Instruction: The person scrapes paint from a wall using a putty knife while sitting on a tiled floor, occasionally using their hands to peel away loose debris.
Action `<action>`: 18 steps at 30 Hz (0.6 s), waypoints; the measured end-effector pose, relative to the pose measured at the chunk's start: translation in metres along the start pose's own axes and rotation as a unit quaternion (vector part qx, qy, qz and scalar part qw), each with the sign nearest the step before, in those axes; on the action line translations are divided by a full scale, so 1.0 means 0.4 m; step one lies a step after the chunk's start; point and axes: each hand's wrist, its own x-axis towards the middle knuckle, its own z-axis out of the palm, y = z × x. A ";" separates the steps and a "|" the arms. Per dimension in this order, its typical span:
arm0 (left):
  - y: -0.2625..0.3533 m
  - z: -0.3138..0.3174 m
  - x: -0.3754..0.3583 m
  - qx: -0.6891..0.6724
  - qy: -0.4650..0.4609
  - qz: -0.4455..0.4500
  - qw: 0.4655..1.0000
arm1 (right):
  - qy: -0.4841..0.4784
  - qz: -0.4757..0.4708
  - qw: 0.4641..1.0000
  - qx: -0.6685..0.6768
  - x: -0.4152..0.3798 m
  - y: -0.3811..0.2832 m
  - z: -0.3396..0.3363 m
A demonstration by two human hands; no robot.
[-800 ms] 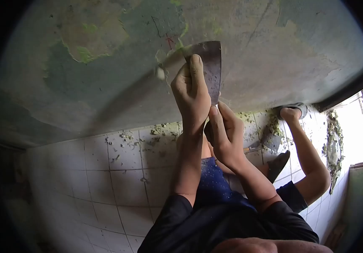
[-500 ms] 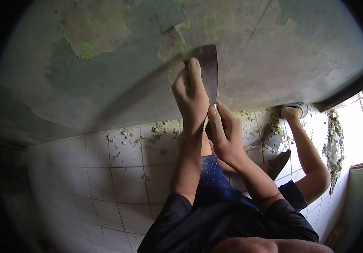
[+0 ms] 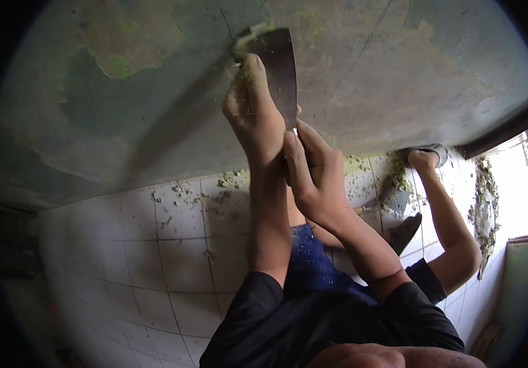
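A wide dark-bladed scraper [image 3: 281,73] is pressed with its far edge to the wall [image 3: 362,80], which has peeling green paint. My right hand [image 3: 320,175] is closed around the scraper's handle at the base of the blade; most of the handle is hidden by the fingers. On the blade's left side, my left hand [image 3: 255,116] grips it with the thumb laid along its face. Loose paint flakes [image 3: 248,38] lift at the blade's edge, and bits fly over the left hand.
Paint debris [image 3: 181,193] lies on the white tiled floor [image 3: 184,264] along the wall's foot. A second tool with a broad grey blade [image 3: 394,195] rests on the floor to the right, near my sandalled foot [image 3: 424,158]. More debris [image 3: 485,208] is heaped by the bright doorway.
Both hands and the scraper have moved up the wall and slightly left. Flakes now come loose at the blade's edge, where the paint was still attached before.
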 end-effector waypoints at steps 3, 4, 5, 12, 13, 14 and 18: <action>-0.059 -0.041 -0.017 0.042 -0.061 0.038 0.997 | -0.028 0.048 0.998 -0.037 -0.039 0.026 -0.020; -0.103 -0.041 -0.029 0.036 -0.028 -0.008 0.999 | -0.020 0.044 0.999 -0.018 -0.059 0.054 -0.024; -0.173 -0.058 -0.016 0.055 -0.025 0.010 0.998 | -0.020 0.037 0.999 -0.017 -0.043 0.051 -0.022; -0.058 -0.051 -0.012 0.014 -0.014 0.007 1.000 | -0.035 0.027 0.999 -0.003 -0.034 0.020 0.003; -0.088 -0.054 -0.017 0.029 -0.010 -0.013 0.999 | -0.034 0.040 0.999 -0.009 -0.047 0.036 -0.010; -0.122 -0.048 -0.015 0.014 0.009 0.003 1.000 | -0.033 0.053 0.998 -0.015 -0.048 0.049 -0.015; -0.006 -0.037 0.009 0.004 0.010 0.012 1.000 | 0.003 -0.085 0.996 -0.011 0.006 0.017 0.036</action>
